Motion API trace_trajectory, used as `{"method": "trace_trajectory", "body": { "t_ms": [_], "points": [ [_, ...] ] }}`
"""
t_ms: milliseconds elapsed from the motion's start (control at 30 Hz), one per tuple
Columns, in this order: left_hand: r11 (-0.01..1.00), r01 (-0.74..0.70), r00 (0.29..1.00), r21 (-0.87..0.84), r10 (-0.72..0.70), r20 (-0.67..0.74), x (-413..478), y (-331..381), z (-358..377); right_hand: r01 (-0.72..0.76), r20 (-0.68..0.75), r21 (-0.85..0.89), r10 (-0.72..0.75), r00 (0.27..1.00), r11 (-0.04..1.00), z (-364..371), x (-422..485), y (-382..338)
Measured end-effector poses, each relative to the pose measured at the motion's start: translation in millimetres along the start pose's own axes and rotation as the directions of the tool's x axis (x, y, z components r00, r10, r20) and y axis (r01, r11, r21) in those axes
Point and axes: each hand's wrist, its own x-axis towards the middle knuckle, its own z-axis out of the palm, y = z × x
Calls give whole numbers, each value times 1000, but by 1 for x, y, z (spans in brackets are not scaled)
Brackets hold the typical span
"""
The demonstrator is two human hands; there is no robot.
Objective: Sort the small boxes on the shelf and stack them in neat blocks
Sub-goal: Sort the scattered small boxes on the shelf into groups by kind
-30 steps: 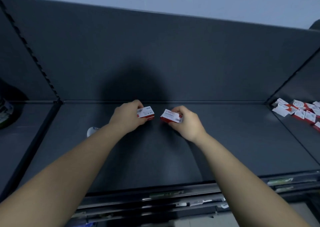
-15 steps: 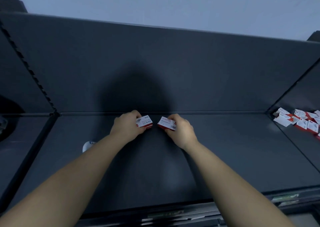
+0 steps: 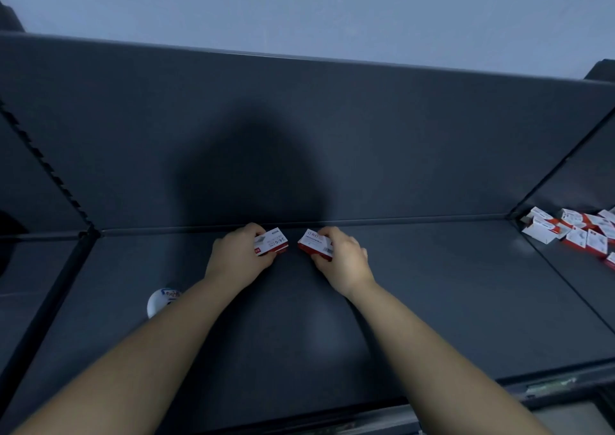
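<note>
Dark shelf, no neat block yet. Our left hand grips one box, right hand another; loose pile waits far right

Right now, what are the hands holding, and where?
Left hand grips the left red-and-white box by its outer end; right hand grips the right red-and-white box likewise.

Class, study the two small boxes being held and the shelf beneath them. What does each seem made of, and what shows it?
Left box and right box: likely thin printed card, red and white, crisp folded edges. Shelf: probably painted metal, dark grey, matt with a soft light patch; not certain.
</note>
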Motion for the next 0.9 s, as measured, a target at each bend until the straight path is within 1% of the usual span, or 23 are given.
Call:
{"method": "trace_trajectory", "body": {
  "t_ms": [267,400,600,800,900],
  "points": [
    [994,-107,993,33,108,-41,7,-12,3,18,-29,-36,-19,999,999,2,2,-1],
    [987,-148,987,57,151,-55,9,-18,3,5,-42,-36,-7,999,999,2,-1,-4],
    [961,-220,970,170,234,-68,8,-30,3,-15,-62,-26,13,998,1000,3,-9,-7],
    [907,-297,941,299,331,-66,8,-38,-1,19,-67,-27,-21,998,999,-1,-14,-4],
    [892,-290,943,348,328,-56,6,-44,-5,47,-73,-33,-50,996,998,-7,-15,-2]
  ]
}}
